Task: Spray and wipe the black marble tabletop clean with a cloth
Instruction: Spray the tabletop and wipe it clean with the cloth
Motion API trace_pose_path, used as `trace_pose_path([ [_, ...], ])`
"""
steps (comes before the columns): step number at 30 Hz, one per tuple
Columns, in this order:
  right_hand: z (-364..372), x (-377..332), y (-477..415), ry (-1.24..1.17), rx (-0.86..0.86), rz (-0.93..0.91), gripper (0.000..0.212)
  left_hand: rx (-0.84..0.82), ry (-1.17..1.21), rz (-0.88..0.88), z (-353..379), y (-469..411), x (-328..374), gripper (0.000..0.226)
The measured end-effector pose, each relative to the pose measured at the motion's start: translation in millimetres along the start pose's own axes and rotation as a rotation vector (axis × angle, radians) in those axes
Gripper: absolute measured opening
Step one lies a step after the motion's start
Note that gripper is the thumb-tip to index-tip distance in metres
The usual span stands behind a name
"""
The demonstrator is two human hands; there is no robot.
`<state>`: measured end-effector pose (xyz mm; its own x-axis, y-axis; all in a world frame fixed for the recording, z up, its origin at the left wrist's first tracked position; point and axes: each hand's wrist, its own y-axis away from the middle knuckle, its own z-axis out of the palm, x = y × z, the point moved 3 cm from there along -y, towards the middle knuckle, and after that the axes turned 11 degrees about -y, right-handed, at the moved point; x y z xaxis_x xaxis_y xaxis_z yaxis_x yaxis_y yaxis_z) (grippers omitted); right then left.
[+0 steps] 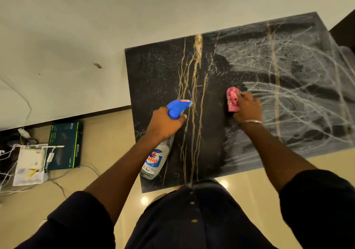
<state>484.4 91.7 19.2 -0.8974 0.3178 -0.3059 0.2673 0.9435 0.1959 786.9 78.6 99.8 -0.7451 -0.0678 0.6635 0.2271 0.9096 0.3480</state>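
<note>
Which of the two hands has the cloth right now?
The right hand, holding the pink cloth against the tabletop; the left hand grips the blue-headed spray bottle instead.

The spray bottle [156,158] is over the tabletop [157,76] at its left, the cloth [232,99] further right, apparently resting on it.

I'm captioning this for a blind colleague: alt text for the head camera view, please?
Seen from above, a person's right hand holds a pink cloth against a black marble tabletop with gold veins, its right half streaked with white smears, while the left hand grips a blue-topped spray bottle. A dark green box lies on the floor at left.
</note>
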Motion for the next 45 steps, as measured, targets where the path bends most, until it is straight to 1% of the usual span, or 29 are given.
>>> trace_pose_path([
  [3, -7.5, 26.8, -7.0, -0.01, -0.024, 0.099, 0.081, -0.021, -0.031, -0.006, 12.0, 2.5, 9.8, 0.02],
  [6, -2.5, 10.0, 4.8, -0.025, 0.004, 0.128, 0.081, -0.015, -0.045, -0.018, 22.0, 3.9, 19.8, 0.019],
  [10, 16.1, -42.5, 43.1, -0.054, -0.019, -0.073, 0.078, 0.015, -0.045, -0.058, 35.1, 8.6, 33.0, 0.019],
  [13, 31.8, -74.4, 69.6, -0.097, -0.085, -0.195, 0.076, 0.046, -0.046, -0.083, 45.8, 12.0, 42.2, 0.016],
  [16, 33.7, -70.6, 77.7, -0.077, -0.116, -0.295, 0.082, 0.073, -0.047, -0.116, 55.7, 15.0, 49.1, 0.018],
  [18, 24.3, -43.6, 71.8, -0.055, -0.079, -0.265, 0.078, 0.069, -0.054, -0.13, 61.9, 16.6, 52.5, 0.017],
  [21, 3.8, 10.3, 61.0, -0.011, 0.024, -0.109, 0.071, 0.062, -0.065, -0.112, 68.9, 18.8, 55.3, 0.019],
  [23, -6.2, 33.9, 57.0, 0.011, 0.045, -0.05, 0.068, 0.051, -0.059, -0.093, 72.8, 20.5, 57.7, 0.019],
  [25, -7.3, 37.0, 56.3, 0.017, 0.012, -0.018, 0.067, 0.043, -0.057, -0.077, 75.6, 22.2, 59.0, 0.016],
  [28, -1.2, 14.2, 66.4, -0.012, 0.013, 0.008, 0.067, 0.033, -0.058, -0.067, 77.9, 28.1, 57.7, 0.012],
  [31, 19.8, -25.2, 88.6, -0.065, 0.0, -0.124, 0.07, 0.048, -0.043, -0.064, 76.5, 37.4, 53.9, 0.013],
  [34, 40.9, -67.0, 115.4, -0.096, -0.061, -0.298, 0.072, 0.071, -0.039, -0.091, 74.7, 48.9, 44.0, 0.023],
  [37, 44.2, -76.0, 128.8, -0.051, -0.086, -0.346, 0.069, 0.075, -0.053, -0.114, 75.0, 57.5, 31.4, 0.028],
  [39, 38.4, -58.2, 126.8, -0.035, -0.078, -0.283, 0.064, 0.059, -0.064, -0.115, 77.0, 63.6, 23.9, 0.022],
  [43, 12.2, 10.3, 115.2, -0.065, 0.028, 0.014, 0.061, 0.042, -0.091, -0.117, 81.9, 73.5, 14.6, 0.022],
  [45, 0.6, 36.0, 110.3, -0.078, 0.063, 0.123, 0.061, 0.036, -0.103, -0.118, 83.7, 76.9, 14.2, 0.022],
])
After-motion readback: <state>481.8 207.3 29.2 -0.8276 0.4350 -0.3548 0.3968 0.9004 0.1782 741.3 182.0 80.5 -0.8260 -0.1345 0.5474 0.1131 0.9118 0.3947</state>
